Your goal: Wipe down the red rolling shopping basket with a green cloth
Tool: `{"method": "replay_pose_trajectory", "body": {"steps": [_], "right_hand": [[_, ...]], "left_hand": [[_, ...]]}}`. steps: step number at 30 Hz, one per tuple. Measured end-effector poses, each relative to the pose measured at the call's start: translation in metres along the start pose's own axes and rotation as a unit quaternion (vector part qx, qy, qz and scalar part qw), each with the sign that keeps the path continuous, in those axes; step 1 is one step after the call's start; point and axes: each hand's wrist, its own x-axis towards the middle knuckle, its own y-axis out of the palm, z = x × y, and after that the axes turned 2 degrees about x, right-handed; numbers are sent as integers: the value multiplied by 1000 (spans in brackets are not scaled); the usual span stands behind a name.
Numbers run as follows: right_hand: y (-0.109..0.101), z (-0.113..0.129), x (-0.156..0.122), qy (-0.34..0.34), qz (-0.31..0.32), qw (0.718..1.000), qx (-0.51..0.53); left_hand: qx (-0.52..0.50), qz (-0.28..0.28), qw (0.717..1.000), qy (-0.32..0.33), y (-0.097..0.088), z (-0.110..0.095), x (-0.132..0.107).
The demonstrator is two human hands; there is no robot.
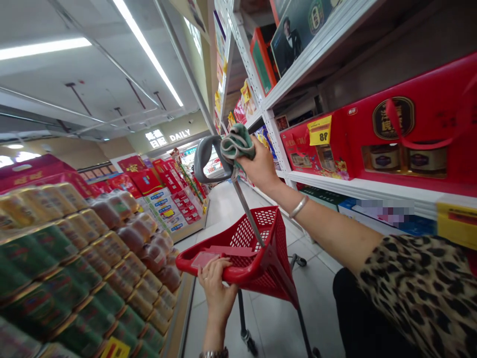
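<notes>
My right hand (pixel 259 161) is closed around a folded green cloth (pixel 238 141) with pale edges. The cloth is pressed close against a grey loop-shaped handle (pixel 201 161) on a slim grey pole (pixel 249 211). That pole slants down into a red plastic shopping cart (pixel 272 263) with perforated sides. Below it, my left hand (pixel 216 278) has its fingers bent over the cart's red push bar. The cart stands on dark legs with casters.
To the right, white shelves (pixel 372 184) hold red gift boxes (pixel 406 124) with jars. A stack of wrapped cans (pixel 100 268) rises close on the left. Farther along the tiled aisle is a display of red and white cartons (pixel 171 204).
</notes>
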Motion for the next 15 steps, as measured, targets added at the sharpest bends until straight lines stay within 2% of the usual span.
{"method": "replay_pose_trajectory", "body": {"steps": [3, 6, 10, 13, 15], "right_hand": [[14, 4, 27, -21, 6, 1000, 3], [19, 6, 27, -10, 26, 1000, 0], [10, 4, -3, 17, 49, 999, -10], [1, -4, -31, 9, 72, 997, -15], [-4, -11, -44, 13, 90, 996, -4]], "left_hand": [[7, -13, 1000, -11, 2, 2, -2], [7, -1, 1000, -2, 4, 11, -4], [13, 16, 1000, 12, 6, 23, -6], [22, -6, 999, 24, 12, 24, -8], [37, -39, 998, 11, 18, 20, -9]]}}
